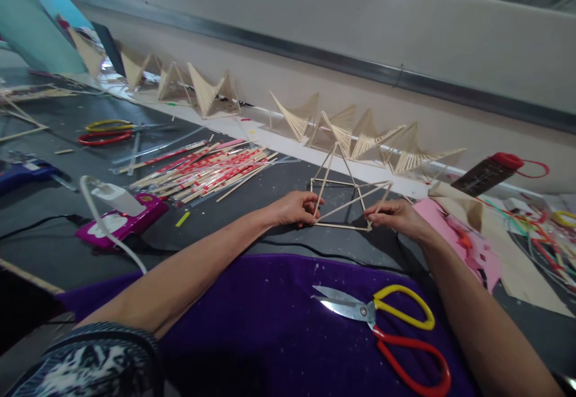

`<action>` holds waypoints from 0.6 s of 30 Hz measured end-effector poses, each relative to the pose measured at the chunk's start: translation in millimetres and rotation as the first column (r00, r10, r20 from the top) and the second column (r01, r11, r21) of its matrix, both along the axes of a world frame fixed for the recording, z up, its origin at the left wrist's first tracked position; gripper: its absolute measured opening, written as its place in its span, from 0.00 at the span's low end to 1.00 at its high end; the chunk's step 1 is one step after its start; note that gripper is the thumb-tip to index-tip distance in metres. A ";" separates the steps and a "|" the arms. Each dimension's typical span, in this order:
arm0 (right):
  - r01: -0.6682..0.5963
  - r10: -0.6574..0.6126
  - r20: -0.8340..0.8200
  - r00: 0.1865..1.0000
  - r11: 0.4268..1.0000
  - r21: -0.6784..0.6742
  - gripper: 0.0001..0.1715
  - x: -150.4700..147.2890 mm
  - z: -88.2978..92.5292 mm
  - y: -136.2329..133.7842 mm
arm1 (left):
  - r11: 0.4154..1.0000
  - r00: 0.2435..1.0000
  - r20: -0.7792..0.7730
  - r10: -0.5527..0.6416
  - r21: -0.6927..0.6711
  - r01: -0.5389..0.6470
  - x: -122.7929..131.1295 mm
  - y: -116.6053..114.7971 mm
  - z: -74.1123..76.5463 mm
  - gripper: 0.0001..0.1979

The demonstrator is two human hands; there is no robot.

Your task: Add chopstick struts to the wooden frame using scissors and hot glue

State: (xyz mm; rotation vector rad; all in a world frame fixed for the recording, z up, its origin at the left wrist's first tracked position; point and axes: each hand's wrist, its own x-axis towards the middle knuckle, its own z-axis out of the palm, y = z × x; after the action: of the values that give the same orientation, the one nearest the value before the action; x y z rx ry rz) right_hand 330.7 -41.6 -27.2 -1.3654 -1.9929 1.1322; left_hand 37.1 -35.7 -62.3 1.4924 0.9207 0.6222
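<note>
A pyramid-shaped frame of thin wooden sticks (344, 190) stands on the dark table in the middle of the head view. My left hand (294, 208) pinches its near left corner, fingers closed on the sticks. At the near right corner, my right hand (398, 217) grips the base stick with closed fingers. Both forearms reach forward over a purple cloth (252, 319).
Scissors with yellow and red handles (387, 325) lie on the cloth. A pile of red-wrapped chopsticks (202, 172) and a magenta glue gun (121, 214) lie to the left. Several finished stick models (360, 136) line the wall. Pink paper (468, 247) and wires clutter the right.
</note>
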 end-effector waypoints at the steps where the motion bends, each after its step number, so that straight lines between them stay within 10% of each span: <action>1: -0.005 0.005 -0.004 1.000 1.000 -0.005 0.17 -0.2 -0.7 0.2 | 1.000 1.000 -0.012 0.003 0.022 -0.003 1.6 -1.1 -0.1 0.27; 18: -0.010 0.007 -0.027 1.000 0.991 -0.135 0.23 9.8 -1.5 4.5 | 0.992 0.994 -0.109 -0.012 0.125 0.025 8.1 -1.2 -1.7 0.24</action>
State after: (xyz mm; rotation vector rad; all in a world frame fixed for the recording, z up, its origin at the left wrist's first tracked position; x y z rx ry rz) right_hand 340.4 -37.1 -28.6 -1.4018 -1.9353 1.3037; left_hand 45.2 -36.9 -64.0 1.6596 0.9640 0.6000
